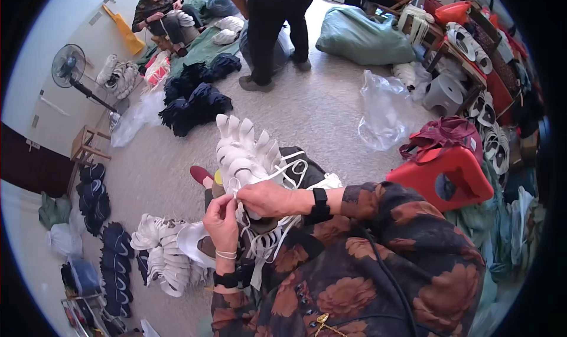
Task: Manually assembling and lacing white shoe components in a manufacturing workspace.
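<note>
White lace noted between the two hands, just over the near end of a nested stack of white shoe uppers, in front of the lap. Lace pinched by thumb and forefinger of the left hand. The same spot is met by the right hand, fingers curled in; the lace appears to be gripped at its thumb side, though exact contact is too small to be made out. Fingertips of the two hands almost together; a small loop seen just above them. A longer lace loop is spread to the right of the stack; whether it belongs to the same lace cannot be told.

Handling, as judged: lace very light, limp, not fragile, perhaps a little slippery when pulled. Best taken in a fingertip pinch close to the crossing, with slack kept clear of the neighbouring strands. Uppers judged light and bendable, the stack liable to fan apart if lifted by one piece; better supported from below or by the gathered edges.

Nearby: a second pile of white uppers to the left, dark bundles on the floor beyond it.
</note>
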The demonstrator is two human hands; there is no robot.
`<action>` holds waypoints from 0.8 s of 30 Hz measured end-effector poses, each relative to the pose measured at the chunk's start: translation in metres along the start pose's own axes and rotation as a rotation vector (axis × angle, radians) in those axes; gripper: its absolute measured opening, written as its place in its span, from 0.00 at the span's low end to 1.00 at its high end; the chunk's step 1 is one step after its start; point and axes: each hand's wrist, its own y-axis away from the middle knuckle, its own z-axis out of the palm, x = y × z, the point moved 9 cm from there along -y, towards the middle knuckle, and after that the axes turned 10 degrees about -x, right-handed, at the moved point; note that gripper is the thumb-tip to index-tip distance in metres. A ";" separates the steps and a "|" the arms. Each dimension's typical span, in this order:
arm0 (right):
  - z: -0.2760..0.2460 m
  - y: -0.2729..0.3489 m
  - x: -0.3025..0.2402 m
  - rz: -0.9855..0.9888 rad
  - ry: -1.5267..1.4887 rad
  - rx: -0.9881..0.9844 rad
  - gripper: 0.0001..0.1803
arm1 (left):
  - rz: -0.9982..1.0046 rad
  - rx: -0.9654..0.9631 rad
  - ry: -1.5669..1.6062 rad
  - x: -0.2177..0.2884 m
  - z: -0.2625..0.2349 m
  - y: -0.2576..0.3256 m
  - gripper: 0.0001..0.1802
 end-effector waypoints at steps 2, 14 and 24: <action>-0.006 -0.001 0.005 0.047 -0.005 -0.005 0.06 | 0.023 0.057 0.028 0.007 0.002 0.000 0.20; 0.005 0.012 -0.022 -0.144 -0.077 -0.184 0.08 | 0.054 0.202 -0.863 -0.085 0.049 -0.013 0.56; 0.001 0.057 -0.185 -0.589 -0.633 -0.717 0.08 | 0.011 0.161 -0.969 -0.052 0.056 -0.009 0.61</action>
